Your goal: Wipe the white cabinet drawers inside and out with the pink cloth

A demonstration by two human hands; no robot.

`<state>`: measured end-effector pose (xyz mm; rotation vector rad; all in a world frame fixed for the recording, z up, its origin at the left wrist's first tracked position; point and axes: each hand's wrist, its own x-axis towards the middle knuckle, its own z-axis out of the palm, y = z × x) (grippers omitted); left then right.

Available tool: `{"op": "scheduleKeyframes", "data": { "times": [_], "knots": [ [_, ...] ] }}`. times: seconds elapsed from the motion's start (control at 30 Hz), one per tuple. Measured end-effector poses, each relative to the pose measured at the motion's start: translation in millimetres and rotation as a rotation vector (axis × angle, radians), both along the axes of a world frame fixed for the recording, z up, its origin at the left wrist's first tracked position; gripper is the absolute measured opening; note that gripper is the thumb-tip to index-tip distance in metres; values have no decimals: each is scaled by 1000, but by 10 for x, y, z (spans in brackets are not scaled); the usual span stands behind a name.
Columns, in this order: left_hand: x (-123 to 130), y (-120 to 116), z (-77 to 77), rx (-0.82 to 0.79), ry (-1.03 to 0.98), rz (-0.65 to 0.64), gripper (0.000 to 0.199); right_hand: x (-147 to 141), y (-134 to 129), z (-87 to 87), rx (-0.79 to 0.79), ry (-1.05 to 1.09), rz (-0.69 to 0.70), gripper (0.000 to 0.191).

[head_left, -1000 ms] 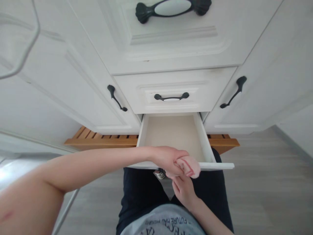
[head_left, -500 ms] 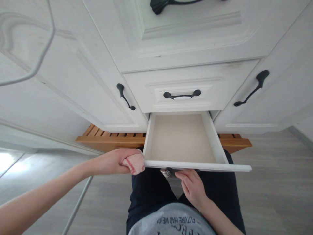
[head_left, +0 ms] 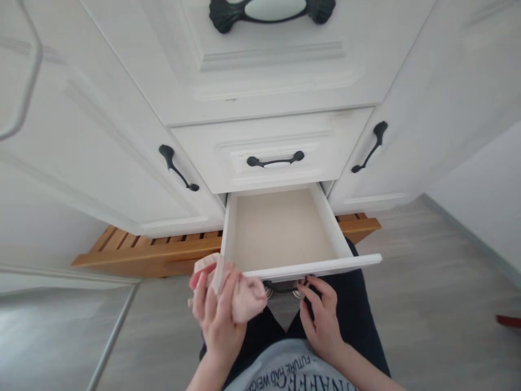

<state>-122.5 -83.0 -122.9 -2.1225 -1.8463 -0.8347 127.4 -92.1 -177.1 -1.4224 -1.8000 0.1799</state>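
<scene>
A white drawer (head_left: 325, 265) is pulled out, its beige bottom bare. My left hand (head_left: 220, 326) is closed around a bunched pink-and-white cloth (head_left: 249, 300), which is at the drawer's front left corner and overlaps its edge in view. On the front of the drawer is a dark handle (head_left: 279, 288). My right hand (head_left: 323, 320) has its curled fingertips at the right end of this handle, with the thumb below. Part of the handle is covered by those fingers.
Above the drawer is a shut drawer with a dark handle (head_left: 275, 160). Cabinet doors with dark handles flank it, left (head_left: 178, 169) and right (head_left: 371, 146). A slatted wooden bench (head_left: 150, 255) runs underneath. My legs are close below the drawer.
My left hand with the cloth has swung from the drawer's left side to its front left corner, turning fingers up. My right hand stays at the handle. The view has shifted right.
</scene>
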Motion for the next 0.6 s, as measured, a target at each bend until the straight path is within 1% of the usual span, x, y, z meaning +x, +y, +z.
{"op": "scheduleKeyframes", "data": {
  "times": [0.03,0.1,0.2,0.3,0.37,0.43,0.5,0.53,0.6],
  "knots": [
    [197,58,-95,16,21,-17,72,19,-18,-17,-14,42,-37,37],
    [526,223,-226,23,65,-75,68,55,-54,-70,-59,125,-73,30],
    [902,544,-295,59,100,-207,60,90,-93,-181,-166,199,-65,29],
    [1191,944,-268,139,143,-339,60,123,-97,-302,-223,237,-53,35],
    [1324,1250,-232,201,224,-432,59,170,-84,-385,-200,241,-42,40],
    [1405,1569,-191,253,327,-537,53,231,-72,-479,-158,234,-1,47],
    [1460,1880,-136,252,436,-628,47,283,-72,-589,-162,250,29,53],
    [1491,2028,-102,242,486,-668,45,298,-77,-649,-186,270,19,55],
    [1584,2297,-20,215,579,-741,44,300,-92,-776,-263,326,-48,57]
  ]
}}
